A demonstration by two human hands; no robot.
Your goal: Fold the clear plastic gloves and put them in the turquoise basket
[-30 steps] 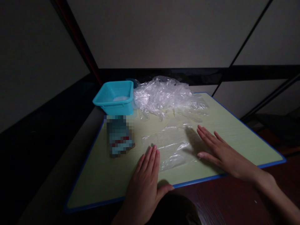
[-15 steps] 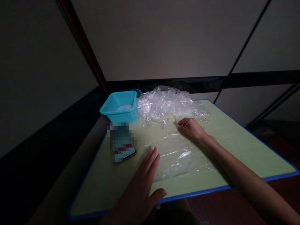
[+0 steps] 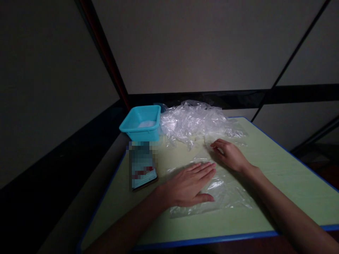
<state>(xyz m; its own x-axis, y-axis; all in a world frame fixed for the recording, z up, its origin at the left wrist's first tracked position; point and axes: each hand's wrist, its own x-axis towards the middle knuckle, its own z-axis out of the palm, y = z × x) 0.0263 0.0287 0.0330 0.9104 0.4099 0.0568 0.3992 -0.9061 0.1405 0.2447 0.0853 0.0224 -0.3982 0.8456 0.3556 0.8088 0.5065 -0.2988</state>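
Observation:
A clear plastic bag [image 3: 219,190] lies spread on the table in front of me. Across it rests my left hand [image 3: 190,185], palm down and flat, with the fingers stretched toward the right. My right hand [image 3: 230,155] is at the bag's far part, its fingers curled in and the fingertips pinched together on the thin film. Exactly how much of the film sits between those fingertips is hard to make out. Just beyond the right hand, a crumpled heap of clear plastic bags [image 3: 193,120] covers the back of the table.
On the back left stands a turquoise plastic basket [image 3: 143,134] with something whitish inside. A phone [image 3: 144,180], its screen partly pixelated, lies in front of it. The pale green table [image 3: 286,190] has a blue edge; wall panels rise behind.
My left hand has moved from the bag's left side onto its middle and now lies flat there. The right hand stays near the bag's far part. The view has shifted slightly.

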